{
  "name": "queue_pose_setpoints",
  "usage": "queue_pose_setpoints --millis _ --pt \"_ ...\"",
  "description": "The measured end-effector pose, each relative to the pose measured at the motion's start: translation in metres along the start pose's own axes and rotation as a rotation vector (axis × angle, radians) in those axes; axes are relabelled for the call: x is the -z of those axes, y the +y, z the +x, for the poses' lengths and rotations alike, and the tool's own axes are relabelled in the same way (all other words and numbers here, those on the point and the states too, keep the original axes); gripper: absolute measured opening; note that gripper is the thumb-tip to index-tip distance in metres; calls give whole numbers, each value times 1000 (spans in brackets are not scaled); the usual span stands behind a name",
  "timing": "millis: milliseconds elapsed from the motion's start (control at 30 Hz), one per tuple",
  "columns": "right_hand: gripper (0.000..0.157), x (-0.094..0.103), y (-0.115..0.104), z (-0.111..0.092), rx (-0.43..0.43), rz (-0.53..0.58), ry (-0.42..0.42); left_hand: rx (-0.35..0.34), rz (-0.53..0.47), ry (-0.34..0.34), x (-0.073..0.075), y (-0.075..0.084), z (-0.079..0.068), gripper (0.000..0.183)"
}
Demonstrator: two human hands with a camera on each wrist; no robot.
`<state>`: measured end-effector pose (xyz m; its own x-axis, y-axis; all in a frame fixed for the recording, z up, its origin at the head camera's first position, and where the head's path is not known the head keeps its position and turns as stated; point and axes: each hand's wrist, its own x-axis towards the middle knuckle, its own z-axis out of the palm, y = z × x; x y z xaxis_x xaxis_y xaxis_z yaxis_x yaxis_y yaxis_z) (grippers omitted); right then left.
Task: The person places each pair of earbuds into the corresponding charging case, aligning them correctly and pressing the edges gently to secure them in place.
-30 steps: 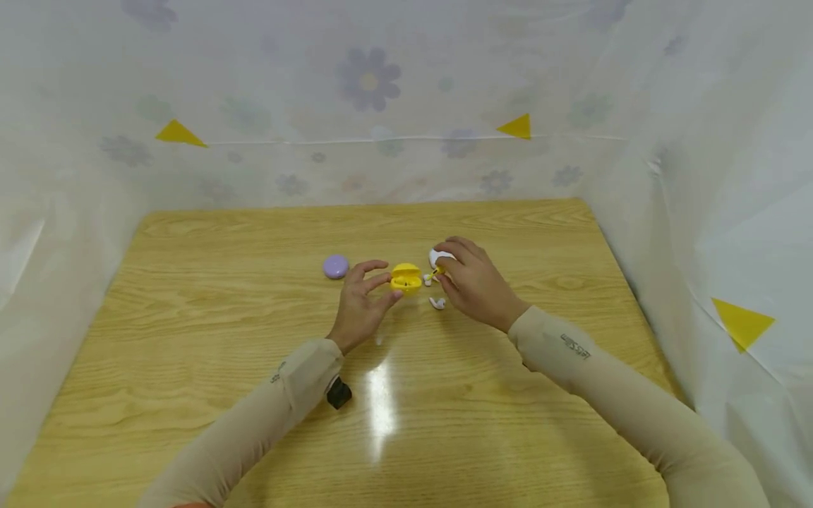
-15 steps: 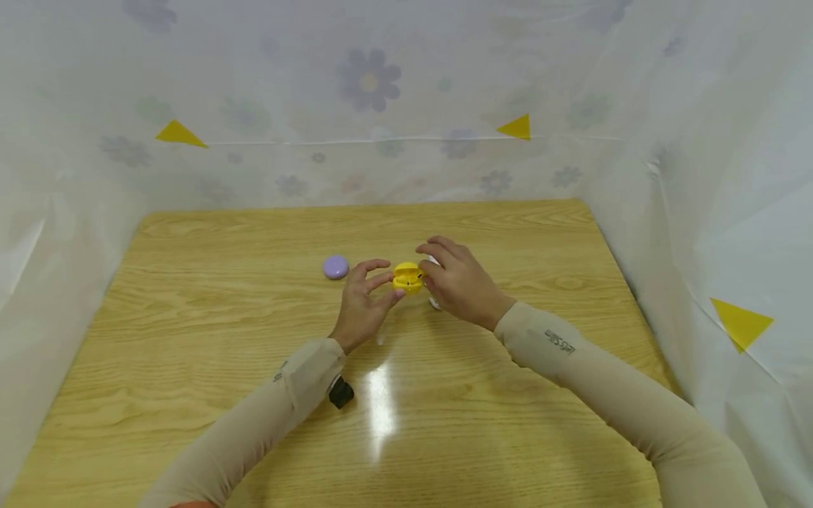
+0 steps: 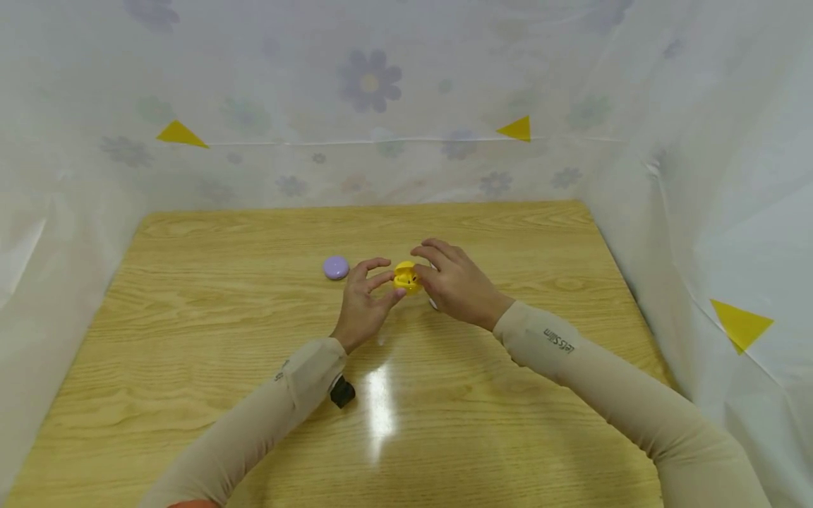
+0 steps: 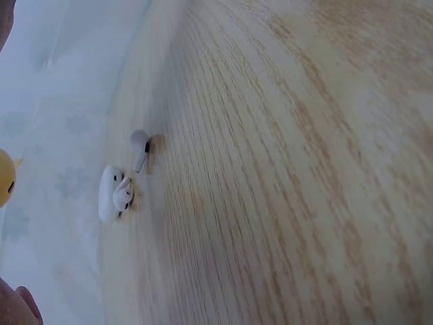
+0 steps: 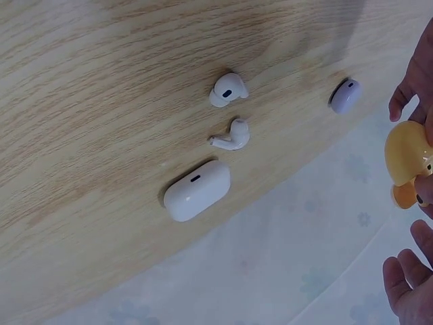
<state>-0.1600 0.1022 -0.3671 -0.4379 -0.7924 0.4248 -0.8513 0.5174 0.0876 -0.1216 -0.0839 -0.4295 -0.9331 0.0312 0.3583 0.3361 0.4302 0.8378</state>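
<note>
My left hand (image 3: 365,303) holds a yellow earbud case (image 3: 405,286) by its left side between thumb and fingers, above the table, with its lid raised. At the right side of this case, my right hand (image 3: 460,286) pinches a yellow earbud (image 5: 422,200) at the opening; the fingers hide most of it. The case (image 5: 404,150) also shows at the right edge of the right wrist view. Below the hands, two white earbuds (image 5: 229,89) lie on the table beside a closed white case (image 5: 198,191); in the head view the right hand mostly covers them.
A closed lilac case (image 3: 336,267) lies on the wooden table (image 3: 241,296), left of the left hand. White floral sheeting (image 3: 438,92) hangs at the back and sides, with yellow triangular markers (image 3: 516,129) on it.
My right hand has moved left, bringing the yellow earbud from over the white pieces to the yellow case. The left hand has barely shifted and keeps its hold on the case.
</note>
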Motion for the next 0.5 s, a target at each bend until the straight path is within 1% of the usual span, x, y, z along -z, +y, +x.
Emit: queue_pose_setpoints --millis 167,500 --pt "16 0 0 0 16 -9 -10 -11 -2 1 -1 -1 0 30" --pt "20 0 -1 -1 27 9 -12 27 -9 -8 -1 -1 -1 31"
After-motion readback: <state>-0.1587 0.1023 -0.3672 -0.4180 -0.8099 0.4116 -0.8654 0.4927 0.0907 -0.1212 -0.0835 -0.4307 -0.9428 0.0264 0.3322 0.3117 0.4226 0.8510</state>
